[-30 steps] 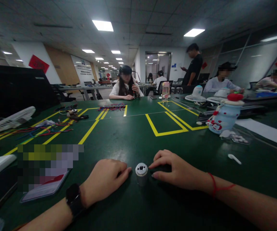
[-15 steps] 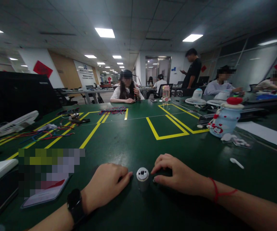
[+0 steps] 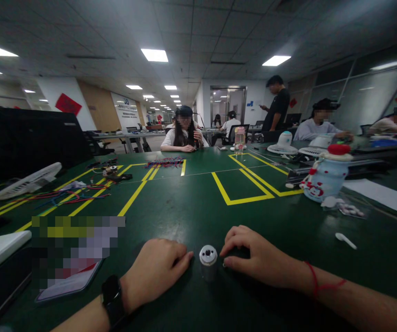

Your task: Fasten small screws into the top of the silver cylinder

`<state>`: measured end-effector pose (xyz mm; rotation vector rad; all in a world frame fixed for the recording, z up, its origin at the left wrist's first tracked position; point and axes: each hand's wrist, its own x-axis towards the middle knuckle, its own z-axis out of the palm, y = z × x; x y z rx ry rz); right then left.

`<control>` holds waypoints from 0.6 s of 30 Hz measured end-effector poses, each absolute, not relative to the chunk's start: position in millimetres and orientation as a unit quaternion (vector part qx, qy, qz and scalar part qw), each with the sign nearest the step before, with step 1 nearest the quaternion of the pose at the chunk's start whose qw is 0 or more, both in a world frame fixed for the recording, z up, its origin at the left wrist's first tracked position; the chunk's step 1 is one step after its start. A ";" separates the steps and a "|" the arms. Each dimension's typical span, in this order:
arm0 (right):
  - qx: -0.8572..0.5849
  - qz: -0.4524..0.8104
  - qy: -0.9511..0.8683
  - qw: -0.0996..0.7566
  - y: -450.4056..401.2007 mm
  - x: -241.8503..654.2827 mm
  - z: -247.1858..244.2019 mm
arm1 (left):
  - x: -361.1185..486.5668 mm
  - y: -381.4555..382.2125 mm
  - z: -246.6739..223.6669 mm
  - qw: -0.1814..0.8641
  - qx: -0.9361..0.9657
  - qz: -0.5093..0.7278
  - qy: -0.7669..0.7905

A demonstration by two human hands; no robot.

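A small silver metal cylinder (image 3: pixel 208 255) stands upright on the dark green table (image 3: pixel 181 207), between my hands. Its round top has a dark centre and small holes, like the face of a small motor. To its left, my left hand (image 3: pixel 160 266) rests on the table with loosely bent fingers, its thumb tip pointing at the cylinder and apart from it. My right hand (image 3: pixel 245 253) lies just to the right, fingers curved, thumb and forefinger apart. A tiny shiny spot shows at the right thumb tip; I cannot make out what it is. Neither hand touches the cylinder.
Left are a clear-edged flat case (image 3: pixel 69 283), tangled wires (image 3: pixel 81 196) and a white fan (image 3: pixel 29 182). Right are a white plastic spoon (image 3: pixel 345 240), a blue bottle (image 3: pixel 328 177) and paper (image 3: pixel 381 196). Yellow tape (image 3: pixel 250 201) marks the table. A person (image 3: pixel 183 133) sits opposite.
The whole view has shifted slightly, so everything appears a little lower and further right. My hands and the cylinder keep about the same places relative to each other.
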<state>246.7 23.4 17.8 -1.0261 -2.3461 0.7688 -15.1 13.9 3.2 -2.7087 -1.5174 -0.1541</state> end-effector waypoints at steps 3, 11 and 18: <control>-0.372 0.279 -0.854 0.234 23.6 246.3 18.0 | -15.1 14.8 3.0 0.012 -0.872 -0.050 -0.488; -0.375 0.276 -0.855 0.230 23.0 246.2 17.8 | -14.4 14.5 5.0 0.005 -0.871 -0.052 -0.488; -0.376 0.280 -0.853 0.230 23.5 245.4 19.8 | -15.0 14.6 4.7 0.003 -0.870 -0.049 -0.491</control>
